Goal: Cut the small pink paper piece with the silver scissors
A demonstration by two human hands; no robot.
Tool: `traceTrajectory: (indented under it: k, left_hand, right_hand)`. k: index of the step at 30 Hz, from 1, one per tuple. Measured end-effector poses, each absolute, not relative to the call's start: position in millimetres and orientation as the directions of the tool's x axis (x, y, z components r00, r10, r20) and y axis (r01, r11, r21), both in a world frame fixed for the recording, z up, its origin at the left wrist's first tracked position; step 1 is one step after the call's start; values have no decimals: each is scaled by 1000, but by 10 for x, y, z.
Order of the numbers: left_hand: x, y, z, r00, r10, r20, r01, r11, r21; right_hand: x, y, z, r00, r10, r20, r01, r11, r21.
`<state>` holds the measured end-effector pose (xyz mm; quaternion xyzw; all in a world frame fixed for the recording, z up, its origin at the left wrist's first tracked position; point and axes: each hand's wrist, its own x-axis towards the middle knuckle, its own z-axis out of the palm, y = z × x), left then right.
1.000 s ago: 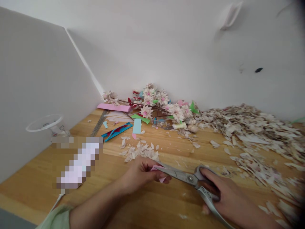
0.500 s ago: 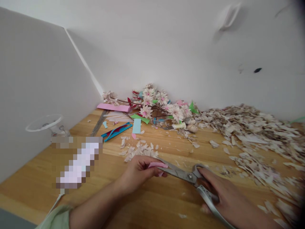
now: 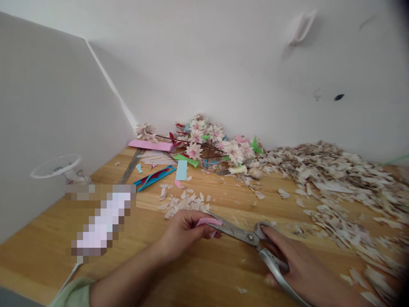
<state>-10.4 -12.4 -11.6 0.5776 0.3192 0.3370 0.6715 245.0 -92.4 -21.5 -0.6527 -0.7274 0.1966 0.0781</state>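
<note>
Small pink paper piece (image 3: 209, 222) pinched in left hand (image 3: 183, 232) fingertips, low over the wooden table (image 3: 204, 273) near its front edge. Steel scissors (image 3: 252, 243) blades meet the paper; right hand (image 3: 302, 273) grips the handles, fingers through the loops. Both forearms angle inward. Paper scraps (image 3: 335, 187) heaped right, paper flowers (image 3: 211, 140) against white wall (image 3: 223, 64) behind.

Left hand (image 3: 183, 232) pinched, right hand (image 3: 298, 266) gripping

A small folded pink paper piece (image 3: 209, 222) lies between the blades of silver metal scissors (image 3: 252, 241).
</note>
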Motion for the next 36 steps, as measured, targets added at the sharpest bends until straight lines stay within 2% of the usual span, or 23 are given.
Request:
traceTrajectory:
  k: [10,23,36]
  left_hand:
    - [-117,-128,-81,589,806,-62,-70,127,989]
    - [-128,-137,-30,614,786,-65,11,74,997]
    - [-127,-120,-58,627,766,-142,1,181,983]
  right_hand:
    - [2457,-919,-203,-186,977,-100,896,127,-426]
    - [2399,-916,-155,-131,984,-121,891,64,-449]
    - [2404,-897,-143,-108,983,-152,893,29,-448]
